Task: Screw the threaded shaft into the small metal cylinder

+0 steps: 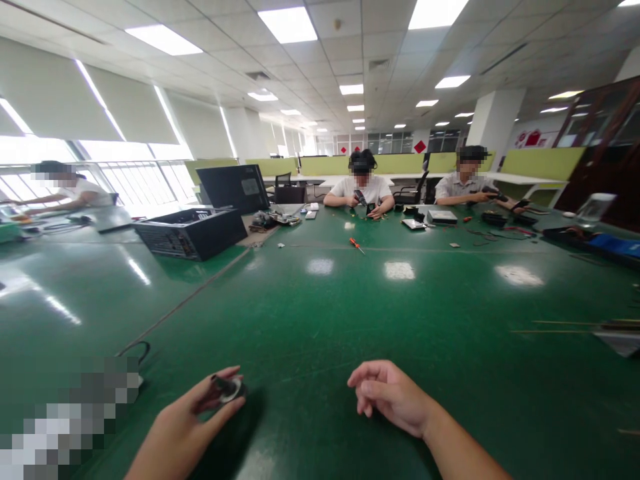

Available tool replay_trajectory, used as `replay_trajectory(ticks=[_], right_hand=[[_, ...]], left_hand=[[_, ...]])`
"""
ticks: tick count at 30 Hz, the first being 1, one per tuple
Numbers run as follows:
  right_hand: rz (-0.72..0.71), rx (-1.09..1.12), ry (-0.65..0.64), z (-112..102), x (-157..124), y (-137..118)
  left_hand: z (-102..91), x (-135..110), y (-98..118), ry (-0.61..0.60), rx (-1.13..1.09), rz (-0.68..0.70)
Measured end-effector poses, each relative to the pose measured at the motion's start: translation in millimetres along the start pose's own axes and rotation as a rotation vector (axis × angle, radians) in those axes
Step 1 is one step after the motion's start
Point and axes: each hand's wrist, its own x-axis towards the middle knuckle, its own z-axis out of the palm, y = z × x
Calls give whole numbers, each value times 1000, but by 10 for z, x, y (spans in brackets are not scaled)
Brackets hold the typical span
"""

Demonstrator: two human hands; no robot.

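Low at the left, my left hand grips a small dark round part with a pale metallic rim between thumb and fingers, just above the green tabletop. The part's exact kind does not show, and the fingers hide some of it. To its right, my right hand is held over the table, fingers loosely bent and a little apart, with nothing visible in it. A gap of bare tabletop separates the two hands.
An orange-handled screwdriver lies further out. Back left stands an opened black computer case. Two people work across the table; another person sits far left. Thin rods stick out at right. A blurred-out object lies near left.
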Motion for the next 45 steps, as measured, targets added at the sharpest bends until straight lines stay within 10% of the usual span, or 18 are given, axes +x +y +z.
replay_trajectory(ticks=[6,12,18,45], right_hand=[[-292,-102,418,-168,-3,-120],[-289,-487,635,-197,-2,-43],[-179,-652,476,-61,-19,-23],[-189,-761,538,-130,-44,-66]], left_hand=[[919,434,1043,-230,-246,191],[1676,549,1220,-431,-374,319],[1703,611,1062,-505,-504,285],[1715,591,1052,-577,-626,91]])
